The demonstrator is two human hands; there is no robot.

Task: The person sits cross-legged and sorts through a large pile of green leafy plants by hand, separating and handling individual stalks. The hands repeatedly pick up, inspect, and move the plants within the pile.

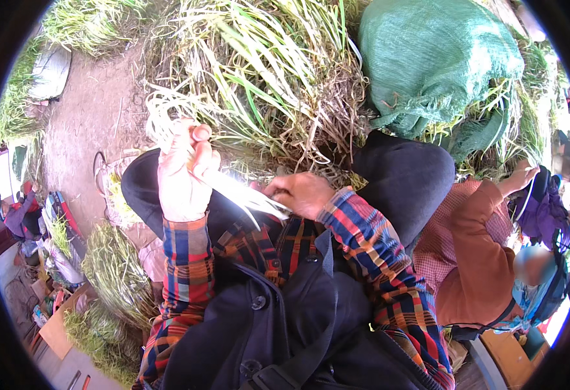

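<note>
My left hand is closed around a small bundle of pale, long-stemmed plants. Their white stalks point down to the right and look overexposed, and the thin leafy ends stick out above the fist. At the stalk ends is my right hand, its fingers bent close to the tips; whether it pinches a stalk cannot be told. Just beyond both hands lies a big heap of green and yellowish leafy stalks with dry, brownish parts, in front of my knees.
A green woven sack lies at the upper right on more stalks. A person in a brown sleeve sits close on the right. Further bundles lie at left, beside a cardboard piece. Another person is at far left.
</note>
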